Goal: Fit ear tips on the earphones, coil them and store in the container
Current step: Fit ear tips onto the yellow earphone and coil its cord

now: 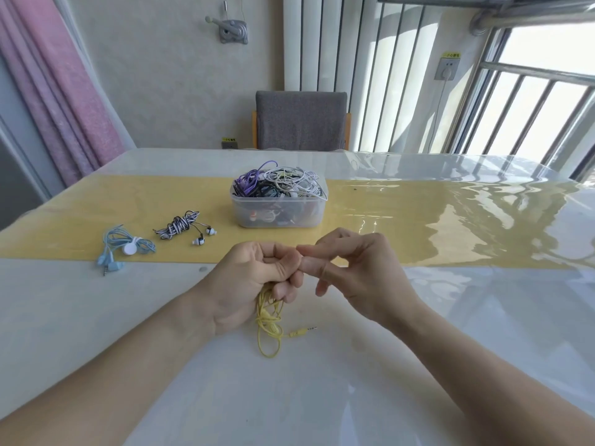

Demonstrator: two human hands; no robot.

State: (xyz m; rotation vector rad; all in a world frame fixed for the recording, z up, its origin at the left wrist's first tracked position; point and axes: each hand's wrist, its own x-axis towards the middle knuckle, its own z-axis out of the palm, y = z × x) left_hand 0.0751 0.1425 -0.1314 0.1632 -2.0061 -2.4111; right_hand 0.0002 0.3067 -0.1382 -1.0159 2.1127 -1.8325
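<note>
Head view: left hand [254, 278] grip curled round yellow earphones [269, 320]; right hand [360, 272] fingertips pinching there.

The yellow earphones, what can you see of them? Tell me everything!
The yellow earphones show a thin, rubbery-looking yellow cord. Its upper part is bunched inside the left hand, whose fingers curl round it. Loose loops hang below the hand and lie on the white table. The plug lies flat, pointing right. The earbuds are hidden; the right hand pinches something unseen at the left fingertips.
</note>
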